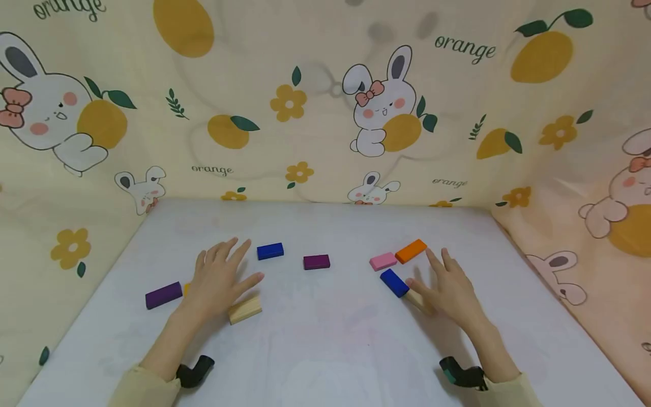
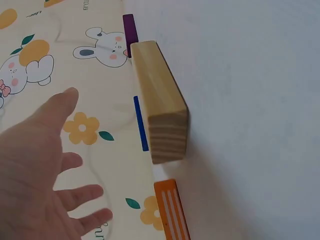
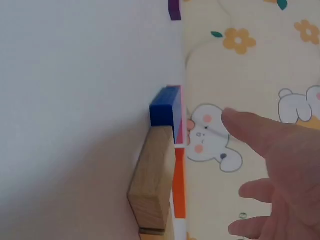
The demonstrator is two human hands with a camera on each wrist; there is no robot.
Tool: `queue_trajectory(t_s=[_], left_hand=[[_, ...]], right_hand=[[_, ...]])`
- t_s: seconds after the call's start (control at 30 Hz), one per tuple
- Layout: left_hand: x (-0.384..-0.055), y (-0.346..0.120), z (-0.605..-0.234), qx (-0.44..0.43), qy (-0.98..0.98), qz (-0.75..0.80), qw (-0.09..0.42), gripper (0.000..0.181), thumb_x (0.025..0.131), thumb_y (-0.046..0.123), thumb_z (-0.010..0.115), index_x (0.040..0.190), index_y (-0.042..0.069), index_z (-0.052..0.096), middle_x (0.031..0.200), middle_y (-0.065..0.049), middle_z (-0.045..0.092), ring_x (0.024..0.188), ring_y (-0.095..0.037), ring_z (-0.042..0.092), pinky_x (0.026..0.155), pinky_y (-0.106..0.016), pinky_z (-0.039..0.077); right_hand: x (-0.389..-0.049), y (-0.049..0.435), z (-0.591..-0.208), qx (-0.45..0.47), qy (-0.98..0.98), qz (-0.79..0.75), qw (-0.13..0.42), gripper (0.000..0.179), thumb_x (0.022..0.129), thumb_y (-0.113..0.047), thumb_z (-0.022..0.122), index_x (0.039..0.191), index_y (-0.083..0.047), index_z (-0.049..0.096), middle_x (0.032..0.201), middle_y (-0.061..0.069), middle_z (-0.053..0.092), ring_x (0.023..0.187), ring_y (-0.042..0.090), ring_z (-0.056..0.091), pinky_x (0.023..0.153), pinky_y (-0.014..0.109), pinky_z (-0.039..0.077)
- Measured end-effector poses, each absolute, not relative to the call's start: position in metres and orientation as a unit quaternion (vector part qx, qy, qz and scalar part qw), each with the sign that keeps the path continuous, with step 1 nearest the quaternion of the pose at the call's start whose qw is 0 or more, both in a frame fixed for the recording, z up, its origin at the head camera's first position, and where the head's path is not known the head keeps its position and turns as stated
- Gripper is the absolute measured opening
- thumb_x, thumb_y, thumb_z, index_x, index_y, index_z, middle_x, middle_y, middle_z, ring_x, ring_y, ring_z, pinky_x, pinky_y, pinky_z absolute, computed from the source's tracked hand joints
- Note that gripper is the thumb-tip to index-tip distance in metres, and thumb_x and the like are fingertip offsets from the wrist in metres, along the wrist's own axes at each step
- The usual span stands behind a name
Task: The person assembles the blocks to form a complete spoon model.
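My left hand [image 1: 216, 282] hovers with fingers spread above a natural wood block [image 1: 245, 310] and a mostly hidden yellow-orange block [image 1: 186, 289]. In the left wrist view the hidden one may be the striped orange block [image 2: 172, 210]. A purple block [image 1: 164, 295] lies to its left, and a blue block [image 1: 270, 251] lies beyond its fingertips. On the other side, my right hand [image 1: 452, 291] also has spread fingers and holds nothing. Below its thumb, a blue block [image 1: 394, 282] meets a natural wood block [image 1: 420, 302], partly covered by the hand. Pink [image 1: 383, 261] and orange [image 1: 411, 251] blocks sit just beyond.
A dark purple block [image 1: 316, 262] lies mid-table between the hands. The white tabletop [image 1: 325, 345] is bordered at the back and sides by a printed cloth [image 1: 325, 141] with rabbits and oranges. In the right wrist view, another wooden block [image 3: 154, 235] shows at the bottom edge.
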State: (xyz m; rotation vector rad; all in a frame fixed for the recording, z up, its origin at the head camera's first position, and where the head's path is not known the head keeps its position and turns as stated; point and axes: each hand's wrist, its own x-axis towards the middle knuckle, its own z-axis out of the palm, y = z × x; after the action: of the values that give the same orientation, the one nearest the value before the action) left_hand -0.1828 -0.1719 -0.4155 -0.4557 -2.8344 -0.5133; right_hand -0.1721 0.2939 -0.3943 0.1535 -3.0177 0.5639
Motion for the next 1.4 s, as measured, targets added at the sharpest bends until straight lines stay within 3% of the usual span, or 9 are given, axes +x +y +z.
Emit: queue_trajectory(t_s=[0.23, 0.4, 0.63, 0.83, 1.2, 1.4], left_hand=[[-0.192, -0.159, -0.413, -0.181, -0.949, -0.238, 0.096, 0.079, 0.092, 0.057, 0.06, 0.152, 0.01, 0.037, 0.151, -0.021, 0.035, 0.134, -0.045, 0.03, 0.106, -0.066, 0.023], [-0.196, -0.147, -0.41, -0.2, -0.922, -0.322, 0.076, 0.076, 0.09, 0.055, 0.064, 0.15, 0.015, 0.041, 0.151, -0.014, 0.036, 0.136, -0.037, 0.031, 0.105, -0.061, 0.031], [-0.206, -0.124, -0.408, -0.224, -0.881, -0.414, 0.051, 0.066, 0.09, 0.04, 0.072, 0.146, 0.016, 0.048, 0.147, -0.009, 0.044, 0.134, -0.032, 0.036, 0.106, -0.057, 0.033], [-0.218, -0.113, -0.414, -0.212, -0.855, -0.473, 0.024, 0.062, 0.087, 0.029, 0.077, 0.142, 0.014, 0.052, 0.14, -0.005, 0.052, 0.123, -0.031, 0.049, 0.098, -0.047, 0.044], [-0.237, -0.084, -0.426, -0.183, -0.825, -0.529, -0.075, 0.059, 0.084, 0.021, 0.081, 0.137, 0.015, 0.057, 0.127, -0.01, 0.059, 0.094, -0.023, 0.06, 0.073, -0.031, 0.055], [-0.243, -0.077, -0.436, -0.172, -0.824, -0.532, -0.095, 0.063, 0.083, 0.013, 0.081, 0.14, 0.009, 0.053, 0.135, -0.011, 0.055, 0.083, -0.018, 0.063, 0.071, -0.031, 0.055]], right_hand=[[-0.178, 0.292, -0.391, 0.019, -0.954, 0.299, 0.028, 0.091, 0.089, -0.051, 0.068, 0.151, 0.004, 0.03, 0.153, 0.033, 0.022, 0.134, 0.055, 0.026, 0.1, 0.07, 0.028], [-0.183, 0.294, -0.394, -0.041, -0.92, 0.39, 0.022, 0.091, 0.088, -0.053, 0.069, 0.154, -0.007, 0.029, 0.154, 0.026, 0.027, 0.128, 0.048, 0.041, 0.097, 0.059, 0.041], [-0.192, 0.294, -0.4, -0.079, -0.87, 0.486, 0.037, 0.086, 0.089, -0.037, 0.074, 0.155, -0.008, 0.027, 0.156, 0.018, 0.029, 0.134, 0.041, 0.037, 0.1, 0.052, 0.042], [-0.204, 0.293, -0.406, -0.113, -0.832, 0.542, 0.04, 0.093, 0.087, -0.027, 0.078, 0.158, -0.013, 0.02, 0.157, 0.014, 0.027, 0.133, 0.035, 0.04, 0.099, 0.038, 0.045], [-0.227, 0.296, -0.418, -0.151, -0.808, 0.569, 0.019, 0.104, 0.083, -0.017, 0.081, 0.159, -0.017, 0.01, 0.161, 0.012, 0.016, 0.138, 0.037, 0.032, 0.108, 0.047, 0.034], [-0.238, 0.296, -0.422, -0.151, -0.801, 0.579, -0.002, 0.104, 0.083, -0.01, 0.08, 0.159, -0.015, 0.009, 0.161, 0.014, 0.016, 0.14, 0.039, 0.029, 0.109, 0.049, 0.031]])
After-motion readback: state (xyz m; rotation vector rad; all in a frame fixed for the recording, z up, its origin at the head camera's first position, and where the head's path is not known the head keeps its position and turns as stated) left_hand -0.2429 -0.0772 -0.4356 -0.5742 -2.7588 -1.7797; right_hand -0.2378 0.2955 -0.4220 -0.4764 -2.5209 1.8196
